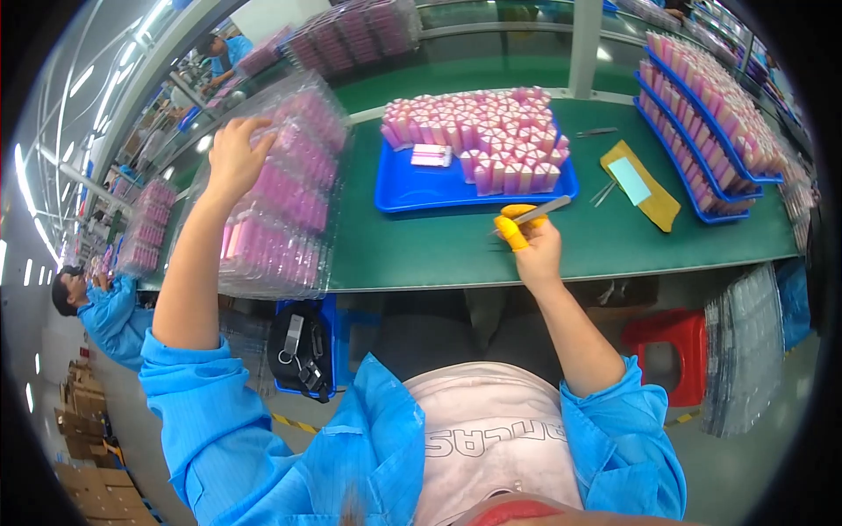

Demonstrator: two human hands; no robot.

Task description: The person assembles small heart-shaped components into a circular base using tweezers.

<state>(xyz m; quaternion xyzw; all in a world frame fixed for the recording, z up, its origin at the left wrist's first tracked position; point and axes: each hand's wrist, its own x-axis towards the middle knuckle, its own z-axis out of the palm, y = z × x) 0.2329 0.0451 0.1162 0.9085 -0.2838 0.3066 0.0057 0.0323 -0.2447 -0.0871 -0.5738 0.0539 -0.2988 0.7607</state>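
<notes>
My left hand (pixel 237 158) is raised over the far left part of a tall stack of clear plastic trays (pixel 294 206) filled with pink-wrapped blocks. Its fingers are bent and apart; whether they touch the top tray I cannot tell. Yellow finger covers show on my right hand (pixel 533 245), which is closed on metal tweezers (pixel 548 210) just off the front rim of a blue tray (pixel 412 200). Many pink blocks with white triangular tops (pixel 509 131) stand packed in that tray. A few pink-and-white pieces (pixel 431 156) lie flat at its left.
Stacked blue trays of pink blocks (pixel 702 131) rise at the right. Before them, a yellow-brown cloth (pixel 653 197) carries a pale blue card (pixel 629 180), with more tweezers (pixel 603 193) alongside. A red stool (pixel 671 351) and a black bag (pixel 301 351) sit below the green table (pixel 403 254).
</notes>
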